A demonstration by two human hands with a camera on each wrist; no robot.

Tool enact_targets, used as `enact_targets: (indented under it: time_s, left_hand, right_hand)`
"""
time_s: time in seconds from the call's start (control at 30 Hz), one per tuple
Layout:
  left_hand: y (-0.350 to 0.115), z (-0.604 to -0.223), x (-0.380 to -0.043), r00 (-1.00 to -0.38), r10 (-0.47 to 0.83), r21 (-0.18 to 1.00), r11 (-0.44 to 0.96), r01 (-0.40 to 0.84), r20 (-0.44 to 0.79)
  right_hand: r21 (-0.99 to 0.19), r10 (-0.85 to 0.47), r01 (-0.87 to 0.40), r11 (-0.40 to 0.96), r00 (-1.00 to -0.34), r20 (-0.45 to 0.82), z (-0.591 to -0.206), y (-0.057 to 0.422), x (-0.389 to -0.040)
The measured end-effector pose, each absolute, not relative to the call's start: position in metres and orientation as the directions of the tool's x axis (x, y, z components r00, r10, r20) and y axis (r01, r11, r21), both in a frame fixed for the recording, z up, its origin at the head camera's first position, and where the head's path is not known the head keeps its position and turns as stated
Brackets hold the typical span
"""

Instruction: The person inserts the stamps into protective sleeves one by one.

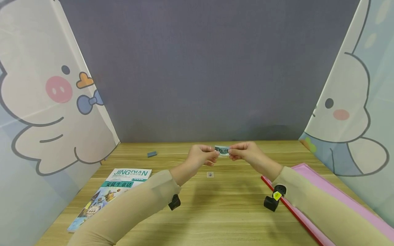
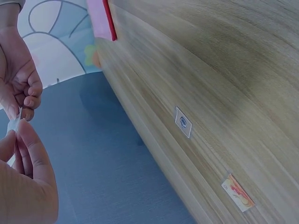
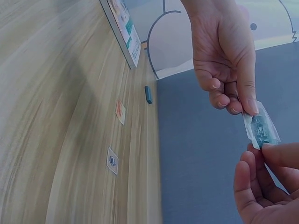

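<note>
Between the two hands, above the back of the table, is a small green picture stamp [image 1: 222, 149] with a pale edge, seemingly in a clear sleeve in the right wrist view. My left hand [image 1: 201, 155] pinches its left end between thumb and fingers. At the opposite end, my right hand [image 1: 246, 152] pinches it in the same way. On the table below lies a small white-bordered stamp [image 1: 210, 174] with a round blue emblem. An orange-red stamp [image 2: 238, 192] lies beside it, hidden behind the left hand in the head view.
A small blue-grey block [image 1: 152, 154] lies at the back left of the wooden table [image 1: 197, 212]. The left side holds a picture book [image 1: 114, 191], partly under the left sleeve. At the right is a pink tray or mat [image 1: 332, 194] with a red edge. A grey panel [image 1: 203, 75] rises behind.
</note>
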State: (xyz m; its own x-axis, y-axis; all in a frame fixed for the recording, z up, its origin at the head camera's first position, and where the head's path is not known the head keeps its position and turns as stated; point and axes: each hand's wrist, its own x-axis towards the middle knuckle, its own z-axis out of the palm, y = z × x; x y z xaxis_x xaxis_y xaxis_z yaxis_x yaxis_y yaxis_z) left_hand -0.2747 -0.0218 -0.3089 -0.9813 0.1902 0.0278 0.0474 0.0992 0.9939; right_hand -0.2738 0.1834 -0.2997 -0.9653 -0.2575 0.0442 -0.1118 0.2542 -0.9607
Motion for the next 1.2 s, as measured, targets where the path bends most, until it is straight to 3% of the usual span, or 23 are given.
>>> enact_targets:
  time_s: [0.7,1.2]
  left_hand:
    - [-0.0202,-0.3088,-0.2741,-0.980,0.200,0.988,0.151,0.037,0.007]
    - [-0.0257,-0.3093,-0.2729,-0.980,0.196,0.986,0.153,0.074,0.043]
  right_hand:
    - [-0.925,-0.290,-0.144,0.353,-0.956,0.038,-0.2999,0.1872,-0.2767]
    - [-0.948,-0.304,-0.129,0.292,-0.952,0.036,-0.3004,0.1884,-0.2798]
